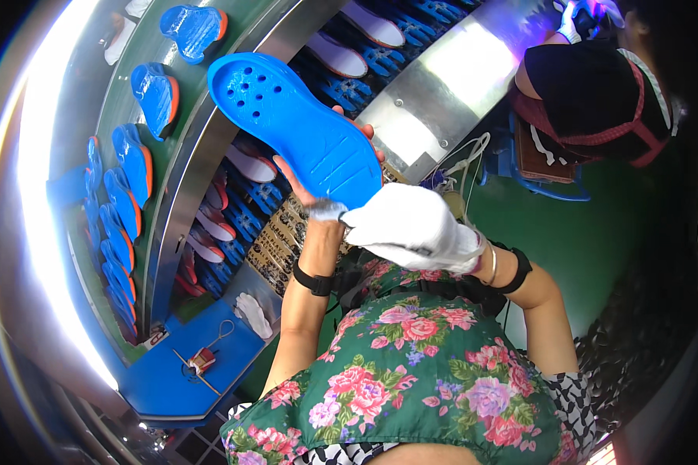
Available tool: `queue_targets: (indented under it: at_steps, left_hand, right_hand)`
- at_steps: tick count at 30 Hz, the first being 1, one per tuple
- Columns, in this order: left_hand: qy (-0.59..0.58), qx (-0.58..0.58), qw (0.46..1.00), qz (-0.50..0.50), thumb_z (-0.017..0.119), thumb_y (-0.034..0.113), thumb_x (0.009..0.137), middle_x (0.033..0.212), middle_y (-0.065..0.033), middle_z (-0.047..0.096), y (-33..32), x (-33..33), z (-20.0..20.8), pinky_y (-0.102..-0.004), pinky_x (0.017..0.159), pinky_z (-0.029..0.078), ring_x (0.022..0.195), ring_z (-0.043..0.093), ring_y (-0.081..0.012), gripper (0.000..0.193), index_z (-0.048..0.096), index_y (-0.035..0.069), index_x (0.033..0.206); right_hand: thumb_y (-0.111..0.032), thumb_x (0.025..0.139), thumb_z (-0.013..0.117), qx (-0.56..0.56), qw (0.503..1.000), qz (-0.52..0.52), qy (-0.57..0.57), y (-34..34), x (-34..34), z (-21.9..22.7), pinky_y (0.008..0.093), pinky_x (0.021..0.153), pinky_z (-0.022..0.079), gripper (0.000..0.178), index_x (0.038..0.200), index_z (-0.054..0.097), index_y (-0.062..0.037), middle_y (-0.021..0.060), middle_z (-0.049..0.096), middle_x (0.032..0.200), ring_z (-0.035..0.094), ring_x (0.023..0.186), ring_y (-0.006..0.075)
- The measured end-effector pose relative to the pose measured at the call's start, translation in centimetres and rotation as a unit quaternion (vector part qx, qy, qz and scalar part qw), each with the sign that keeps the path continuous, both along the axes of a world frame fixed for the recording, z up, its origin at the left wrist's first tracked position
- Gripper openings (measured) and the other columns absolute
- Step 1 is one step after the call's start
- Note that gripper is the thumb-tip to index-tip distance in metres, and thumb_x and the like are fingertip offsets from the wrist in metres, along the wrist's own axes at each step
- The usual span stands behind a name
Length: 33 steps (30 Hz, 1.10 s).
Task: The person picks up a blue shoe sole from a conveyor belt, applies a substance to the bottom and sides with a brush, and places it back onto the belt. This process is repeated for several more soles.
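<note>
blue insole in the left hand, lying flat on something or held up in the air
Held up. The blue insole rests only on the bare left hand, above the conveyor; the gloved right hand is at its heel.

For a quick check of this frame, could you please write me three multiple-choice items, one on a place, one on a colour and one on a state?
1. Where is the blue sole?
A. Flat on the green floor
B. Held up in front of the conveyor
C. On the low blue table

2. What colour is the glove on the right hand?
A. White
B. Black
C. Orange

3. How does the left hand meet the sole?
A. It hovers apart from it
B. It presses it onto the table
C. It grips it from behind, bare fingers showing past the edge

Key: 1 B, the sole is raised before the curved conveyor of blue moulds; 2 A, the glove is plain white; 3 C, fingertips show at the sole's far edge.
</note>
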<state>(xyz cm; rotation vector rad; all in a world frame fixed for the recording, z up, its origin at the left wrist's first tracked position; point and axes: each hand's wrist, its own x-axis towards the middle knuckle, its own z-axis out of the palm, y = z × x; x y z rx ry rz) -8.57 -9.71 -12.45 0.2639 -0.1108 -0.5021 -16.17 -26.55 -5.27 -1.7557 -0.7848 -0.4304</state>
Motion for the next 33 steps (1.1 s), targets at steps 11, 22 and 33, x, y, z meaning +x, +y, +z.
queue_targets:
  at_steps: [11,22,33]
  left_hand:
    - [-0.003,-0.031,0.995,-0.095,0.064,0.081,0.079,0.157,-0.0221,0.038,1.6,0.6,-0.2,-0.0628,0.099,0.053,0.128,0.055,-0.0475,0.118,0.024,0.005,0.161]
    - [0.000,-0.008,0.986,-0.165,0.068,0.063,0.083,0.159,-0.0280,0.032,2.6,0.8,0.5,-0.0570,0.102,0.053,0.129,0.052,-0.0531,0.110,0.020,0.005,0.163]
    - [-0.020,0.061,0.968,-0.244,0.078,0.061,0.075,0.150,-0.0324,0.040,2.0,2.5,1.9,-0.0521,0.095,0.056,0.112,0.063,-0.0477,0.116,0.027,-0.001,0.158]
  right_hand:
    - [-0.002,0.079,0.082,0.052,0.991,0.035,0.119,-1.0,0.0,-0.1,0.0355,0.076,0.058,0.020,0.098,0.079,-0.0069,0.0102,0.077,0.101,0.072,0.085,0.0242]
    - [0.003,0.077,0.082,0.137,0.957,0.047,0.251,-1.5,-0.6,-0.5,0.0332,0.076,0.057,0.015,0.089,0.078,-0.0043,0.0106,0.078,0.097,0.073,0.084,0.0207]
    - [-0.006,0.078,0.083,0.005,0.988,0.099,0.116,-1.4,-2.0,0.3,0.0365,0.069,0.057,0.024,0.102,0.078,-0.0082,0.0099,0.076,0.100,0.070,0.082,0.0257]
